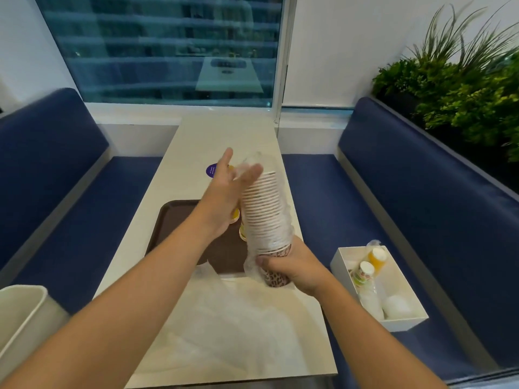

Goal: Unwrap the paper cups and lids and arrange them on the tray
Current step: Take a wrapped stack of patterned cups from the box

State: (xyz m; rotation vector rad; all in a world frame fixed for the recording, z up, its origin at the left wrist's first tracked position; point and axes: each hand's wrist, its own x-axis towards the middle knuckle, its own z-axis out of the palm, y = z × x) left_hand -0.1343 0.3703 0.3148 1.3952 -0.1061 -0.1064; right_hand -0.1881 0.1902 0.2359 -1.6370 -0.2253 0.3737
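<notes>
Head view: right hand [298, 265] grips one cup stack [264, 211] near one tray [174, 220].

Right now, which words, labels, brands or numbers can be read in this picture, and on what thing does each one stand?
No text here is readable.
Purple round sticker on the table: white writing, too small to read.
Bottle label in the white box: coloured print, too blurred to read.
Stack of paper cups: brown pattern at the bottom, no words visible.
</notes>
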